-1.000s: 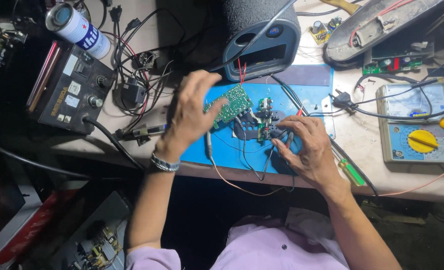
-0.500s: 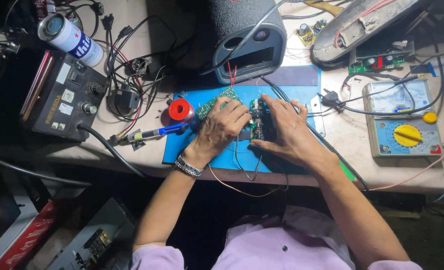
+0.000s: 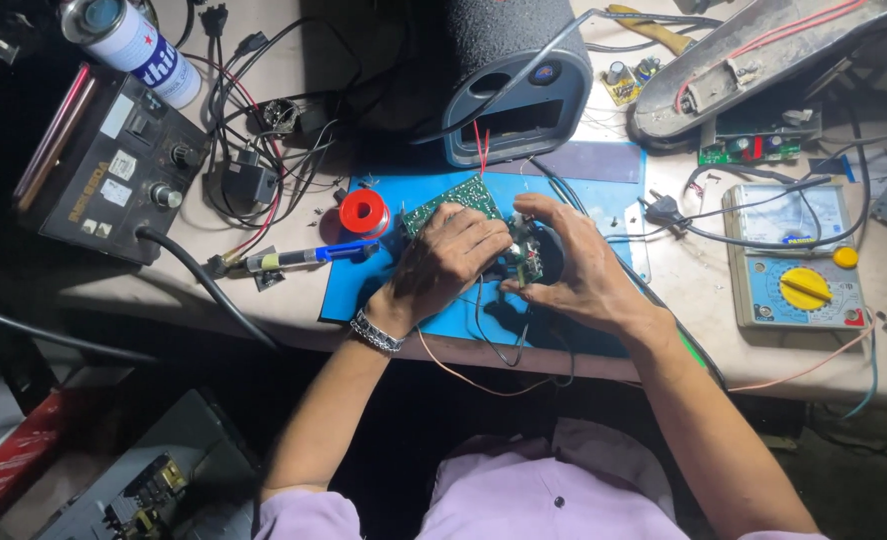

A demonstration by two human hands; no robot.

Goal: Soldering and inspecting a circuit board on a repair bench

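- Crowded desk (image 3: pixel 294 310): a red solder spool (image 3: pixel 365 212) and a blue-handled iron (image 3: pixel 309 256) lie just left of the hands, a dark speaker box (image 3: pixel 509 85) stands behind them, a blue meter (image 3: pixel 799 270) with a yellow dial sits well to the right.
- Loose wires (image 3: pixel 484 345) trail off the desk edge under the wrists.
- The green board (image 3: pixel 452 200) lies on the blue mat (image 3: pixel 604 185), long axis slanting up to the right, flat and studded with parts.
- Left hand (image 3: pixel 444 262) covers its near end, fingers curled down on it.
- Right hand (image 3: pixel 574 270) pinches a small dark module (image 3: pixel 527 262) beside the board; its grip is narrow and closed on it.
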